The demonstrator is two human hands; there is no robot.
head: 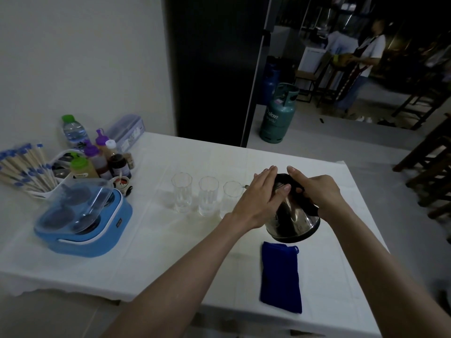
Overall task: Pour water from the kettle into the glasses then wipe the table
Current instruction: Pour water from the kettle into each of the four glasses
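Observation:
A steel kettle (294, 219) with a black lid and handle is tilted to the left above the white table (151, 254), its spout over the rightmost glass (230, 191). My right hand (317, 191) grips the black handle. My left hand (262, 193) lies flat with straight fingers against the kettle's lid and side. A middle glass (208, 195) and a left glass (181, 191) stand in the same row; both look to hold some water. A folded blue cloth (280, 276) lies on the table just in front of the kettle.
A blue cooker (83, 220) with a clear lid sits at the left. Behind it stand sauce bottles (97, 159), a water bottle (73, 130) and wrapped chopsticks (24, 167). A green gas cylinder (278, 113) stands on the floor beyond the table. A person (366, 57) stands far right.

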